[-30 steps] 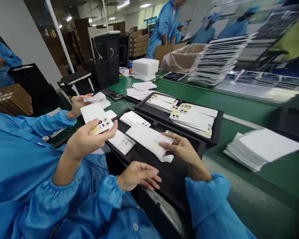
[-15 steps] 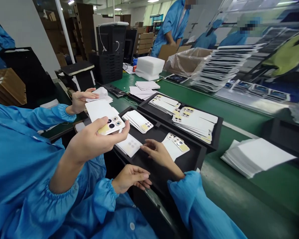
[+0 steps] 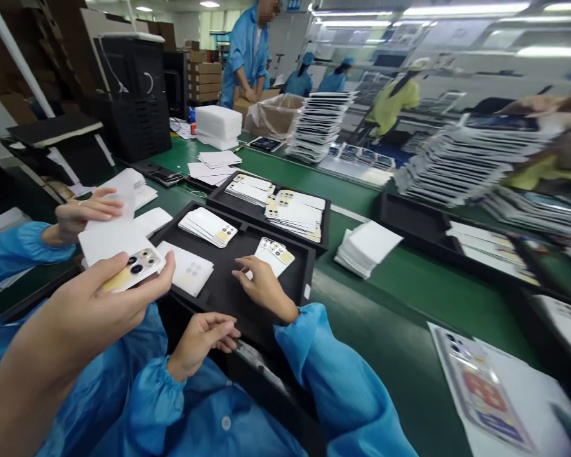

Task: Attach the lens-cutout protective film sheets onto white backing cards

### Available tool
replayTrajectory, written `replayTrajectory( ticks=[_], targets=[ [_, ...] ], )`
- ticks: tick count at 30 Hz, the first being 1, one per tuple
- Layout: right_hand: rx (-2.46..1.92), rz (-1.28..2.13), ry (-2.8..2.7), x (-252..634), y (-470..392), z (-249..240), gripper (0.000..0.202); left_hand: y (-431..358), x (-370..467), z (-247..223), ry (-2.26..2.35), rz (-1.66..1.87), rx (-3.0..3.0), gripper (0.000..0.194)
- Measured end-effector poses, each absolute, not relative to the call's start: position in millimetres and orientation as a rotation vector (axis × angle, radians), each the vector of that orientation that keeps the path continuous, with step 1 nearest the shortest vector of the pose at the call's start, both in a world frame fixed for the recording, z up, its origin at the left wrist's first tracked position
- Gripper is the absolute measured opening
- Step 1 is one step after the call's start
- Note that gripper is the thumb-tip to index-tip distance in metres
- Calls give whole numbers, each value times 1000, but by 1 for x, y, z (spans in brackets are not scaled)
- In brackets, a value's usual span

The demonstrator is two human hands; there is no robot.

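My left hand (image 3: 204, 339) hangs over the front edge of the black tray (image 3: 223, 273), fingers loosely bent, with nothing in it. Above the tray my right hand (image 3: 264, 285) has its thumb and forefinger apart and holds nothing. Just beyond its fingers lie white phone back panels (image 3: 275, 255) with camera rings and yellow film. A fanned stack of similar panels (image 3: 207, 226) sits at the tray's back left. On the left side, white sheets (image 3: 188, 270) with faint round marks overlap the tray. A co-worker's hand (image 3: 114, 285) at left grips another phone back panel (image 3: 124, 251).
A second black tray (image 3: 326, 238) behind holds more panels. A pile of white sheets (image 3: 366, 247) rests to its right on the green table (image 3: 361, 317). Near the right front lies a clear-wrapped phone-shaped item (image 3: 488, 393). Tall stacks of trays (image 3: 461, 158) rise farther back.
My view has swung to the right, so the table's things appear farther left. My right hand has shifted slightly beside the panels; my left thumb has come closer to its fingers.
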State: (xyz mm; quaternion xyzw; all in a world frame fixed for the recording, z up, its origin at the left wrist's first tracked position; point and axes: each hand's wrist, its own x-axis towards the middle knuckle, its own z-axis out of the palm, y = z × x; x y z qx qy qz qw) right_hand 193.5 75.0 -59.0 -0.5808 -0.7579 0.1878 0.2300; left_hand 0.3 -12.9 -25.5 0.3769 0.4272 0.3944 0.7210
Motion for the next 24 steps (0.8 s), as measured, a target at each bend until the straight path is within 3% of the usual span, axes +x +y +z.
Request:
replayTrajectory(
  ticks=[4,11,24],
  targets=[
    [-1898,266,-1967,253,69,-56,26,-16,41,-67,1016,842,1029,11],
    [-2415,-149,-1629,385,85,-41,39,5,57,-55,1052,1014,1260,13],
    [-2538,-97,-1578,435,102,-54,33,4,57,-59,1055,989,1261,15]
  ],
)
